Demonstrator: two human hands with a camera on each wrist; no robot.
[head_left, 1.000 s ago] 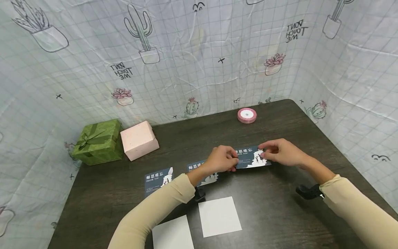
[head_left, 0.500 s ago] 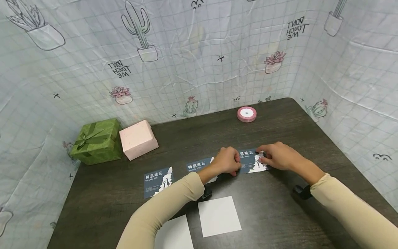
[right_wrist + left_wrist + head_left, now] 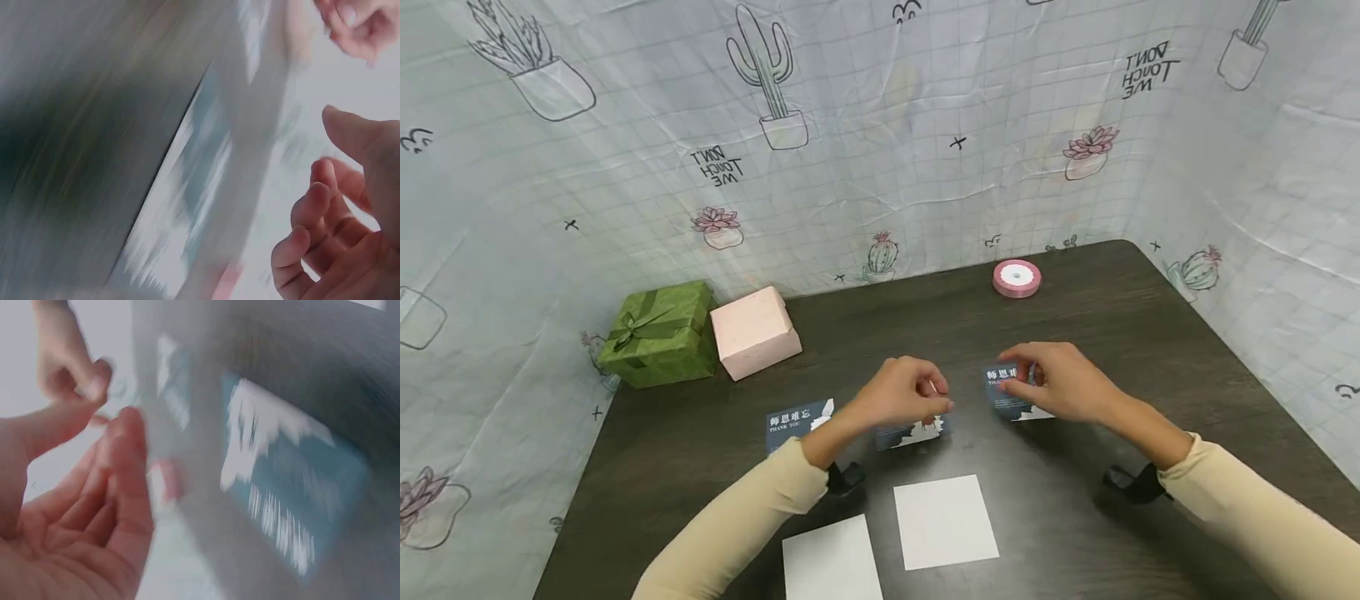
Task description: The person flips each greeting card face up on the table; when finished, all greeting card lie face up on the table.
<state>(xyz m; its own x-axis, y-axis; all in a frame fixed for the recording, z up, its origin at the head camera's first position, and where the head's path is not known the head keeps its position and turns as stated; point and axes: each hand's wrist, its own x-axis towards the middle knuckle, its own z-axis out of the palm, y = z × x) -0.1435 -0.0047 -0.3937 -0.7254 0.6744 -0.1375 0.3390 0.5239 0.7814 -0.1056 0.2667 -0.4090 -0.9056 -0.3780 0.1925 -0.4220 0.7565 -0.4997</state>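
Three dark blue thank-you cards lie in a row on the dark table. My left hand (image 3: 901, 392) hovers over the middle card (image 3: 897, 438), its fingers loosely bent and holding nothing. That hand hides part of the card's printing. Above the right card (image 3: 1004, 402) is my right hand (image 3: 1056, 383), thumb and fingers apart with nothing between them; it covers the card's right side. The left card (image 3: 786, 422) is partly behind my left forearm. Both wrist views are blurred; a blue-and-white card (image 3: 287, 469) shows beside my left hand there.
Two white square sheets, one nearer (image 3: 831, 560) and one to its right (image 3: 946, 522), lie at the front. A green gift box (image 3: 658, 337) and a pink box (image 3: 756, 331) stand at the back left. A pink ribbon spool (image 3: 1017, 278) sits at the back right.
My left hand has come off the right card and moved left over the middle card. My right hand has let go of the right card and stays above it. The view has shifted slightly.
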